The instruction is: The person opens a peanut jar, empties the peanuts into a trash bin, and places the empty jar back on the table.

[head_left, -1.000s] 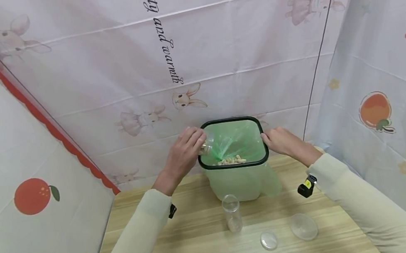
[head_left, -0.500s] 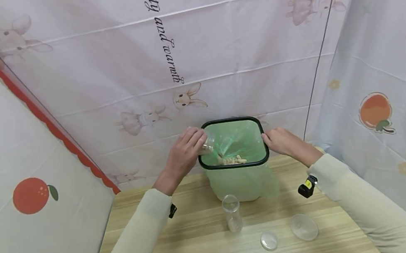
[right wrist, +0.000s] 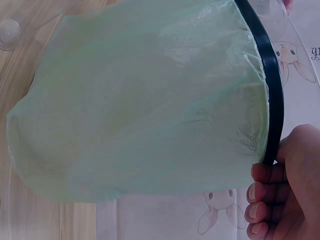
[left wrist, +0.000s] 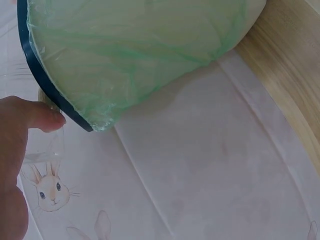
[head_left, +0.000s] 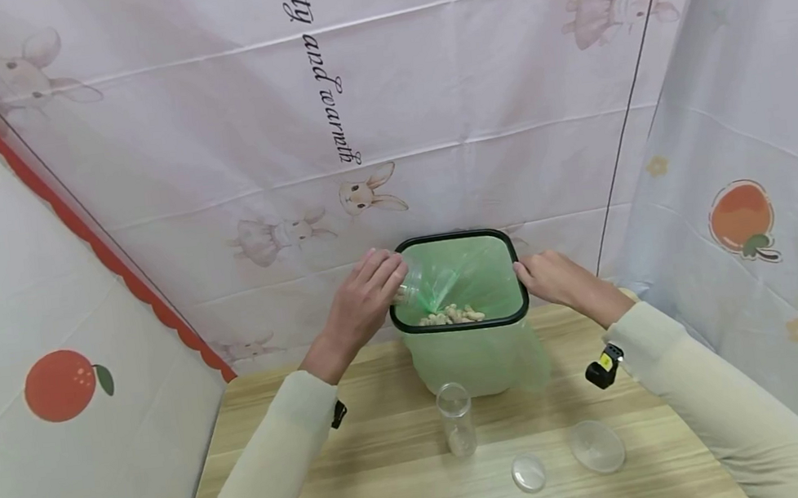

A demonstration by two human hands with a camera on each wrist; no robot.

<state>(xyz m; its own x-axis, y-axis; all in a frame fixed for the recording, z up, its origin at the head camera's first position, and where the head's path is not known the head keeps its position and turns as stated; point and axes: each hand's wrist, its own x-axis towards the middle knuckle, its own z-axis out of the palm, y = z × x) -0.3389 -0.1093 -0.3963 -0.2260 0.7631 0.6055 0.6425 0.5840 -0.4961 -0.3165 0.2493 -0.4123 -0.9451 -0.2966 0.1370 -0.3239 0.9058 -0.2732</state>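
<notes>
A trash bin [head_left: 460,365] lined with a green plastic bag stands against the back wall, its black rim [head_left: 470,325] over the bag. My left hand [head_left: 363,298] grips a clear plastic jar [head_left: 412,280], tilted with its mouth over the bin's left side. Peanuts in their shells [head_left: 454,316] lie inside the bag. On the right, my right hand [head_left: 557,276] pinches the rim; in the right wrist view its thumb and curled fingers [right wrist: 262,192] meet at the rim's corner. The left wrist view shows the left thumb [left wrist: 47,117] against the jar, close by the rim.
A clear cylindrical jar [head_left: 457,421] stands on the wooden table [head_left: 388,480] in front of the bin. Right of it lie a small clear lid [head_left: 528,473] and a larger clear lid [head_left: 597,446]. Printed fabric walls [head_left: 484,91] enclose the table at the back and sides.
Peanuts have slid from the tilted jar into the bin, and the pile there has grown toward the left. Both hands have stayed in nearly the same place.
</notes>
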